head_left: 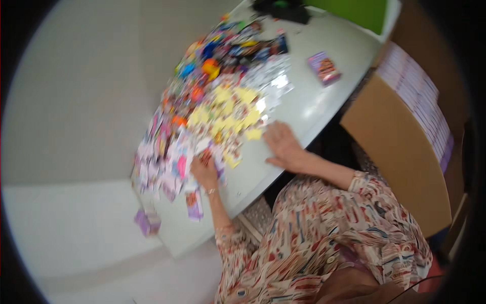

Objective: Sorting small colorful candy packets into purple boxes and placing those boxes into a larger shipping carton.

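My left hand (205, 175) is at the near edge of the pile of pink and lilac printed pieces. Its fingers are closed on a small lilac card box (205, 155) with a brown picture; blur softens the grip. My right hand (284, 144) hovers over or rests on the white table (253, 177), fingers stretched out and thumb apart, with nothing seen in it. Just left of its fingertips lie yellow star-like cut pieces (223, 124). A similar flattish lilac box (193, 204) lies below my left wrist.
Colourful small packets (210, 66) heap along the far left side, with shiny clear sachets (268, 76) beside them. A purple box (324, 68) stands at the right edge. An open cardboard carton (400, 147) holds rows of lilac-white boxes (412, 86). Another purple box (147, 223) sits at the table's left corner.
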A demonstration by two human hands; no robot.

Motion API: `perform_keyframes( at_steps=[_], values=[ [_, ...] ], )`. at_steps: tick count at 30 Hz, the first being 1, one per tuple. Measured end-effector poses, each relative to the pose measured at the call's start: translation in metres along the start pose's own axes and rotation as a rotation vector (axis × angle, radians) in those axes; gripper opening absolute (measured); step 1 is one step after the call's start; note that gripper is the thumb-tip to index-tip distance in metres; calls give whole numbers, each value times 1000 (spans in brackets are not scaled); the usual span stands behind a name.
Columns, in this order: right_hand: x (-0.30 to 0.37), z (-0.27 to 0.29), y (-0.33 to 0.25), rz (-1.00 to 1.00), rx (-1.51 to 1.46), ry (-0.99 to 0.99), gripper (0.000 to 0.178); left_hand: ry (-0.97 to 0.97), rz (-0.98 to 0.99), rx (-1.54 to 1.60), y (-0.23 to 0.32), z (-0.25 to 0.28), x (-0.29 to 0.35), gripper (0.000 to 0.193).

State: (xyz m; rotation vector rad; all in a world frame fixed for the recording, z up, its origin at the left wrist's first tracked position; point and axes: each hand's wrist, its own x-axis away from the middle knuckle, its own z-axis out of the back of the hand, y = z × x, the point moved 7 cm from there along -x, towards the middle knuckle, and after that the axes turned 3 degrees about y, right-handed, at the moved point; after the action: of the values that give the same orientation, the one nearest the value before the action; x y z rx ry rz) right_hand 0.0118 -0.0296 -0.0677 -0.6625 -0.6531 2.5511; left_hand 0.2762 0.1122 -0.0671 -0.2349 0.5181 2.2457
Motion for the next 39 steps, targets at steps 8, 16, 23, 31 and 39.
perform_keyframes(
  at_steps=[8, 16, 23, 31, 39],
  values=[
    [-2, 14, -7, -4, 59, -13, 75, -106, 74, 151, 17, 12, 0, 75],
    [-5, 14, -8, 36, 50, 33, 73, -13, 123, 114, -7, 16, -10, 95],
    [-29, 30, -11, -247, -718, 53, 47, 1, -36, 455, 113, 55, -19, 94],
    [-24, 43, 61, -406, -843, 309, 25, -127, -128, 707, 211, 24, -3, 63],
    [-11, 73, 67, -428, -425, 214, 80, -407, 184, 1274, 228, -23, 0, 12]
  ],
)
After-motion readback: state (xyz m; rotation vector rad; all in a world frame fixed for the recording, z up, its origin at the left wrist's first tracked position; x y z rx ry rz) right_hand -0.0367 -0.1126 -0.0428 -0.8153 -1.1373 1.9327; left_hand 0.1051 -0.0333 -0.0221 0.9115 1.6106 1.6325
